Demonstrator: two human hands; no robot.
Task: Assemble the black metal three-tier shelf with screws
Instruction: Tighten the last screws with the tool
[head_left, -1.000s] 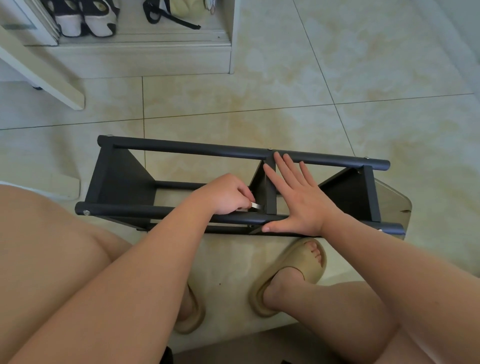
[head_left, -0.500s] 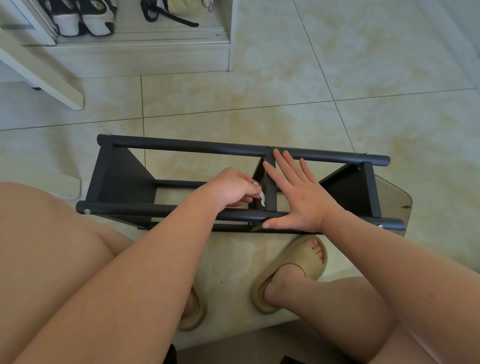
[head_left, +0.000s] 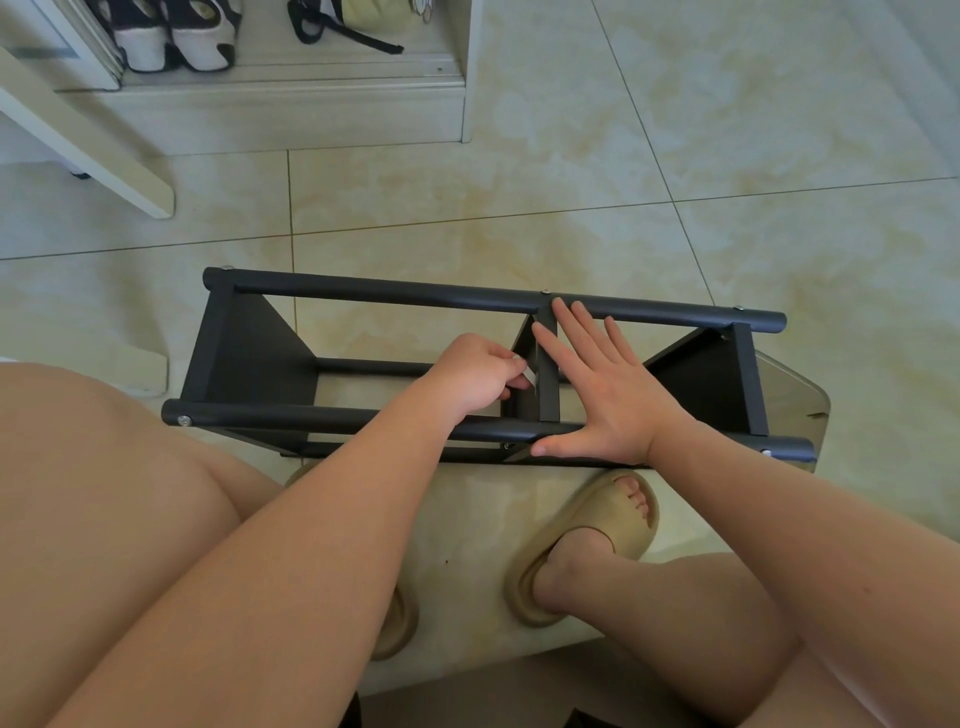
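The black metal shelf (head_left: 374, 293) lies on its side on the tiled floor in front of my knees, its poles running left to right. Silver screw heads show at the pole ends and the middle joint. My right hand (head_left: 597, 384) presses flat on the middle tier's edge, fingers spread and straight, thumb along the near pole. My left hand (head_left: 475, 374) reaches inside the frame just left of the middle tier and pinches a small silver tool (head_left: 525, 375), probably a hex key. Its tip is hidden against the tier.
A white cabinet (head_left: 291, 104) with shoes (head_left: 171, 36) inside stands at the far left. A white slanted board (head_left: 88, 140) leans at the left. My feet in beige slippers (head_left: 587, 540) rest close under the shelf's near pole. A translucent sheet (head_left: 789, 395) lies under the shelf's right end.
My left hand has risen from the near pole to higher up the middle tier, turning the silver tool. My right hand stays pressed flat in place.
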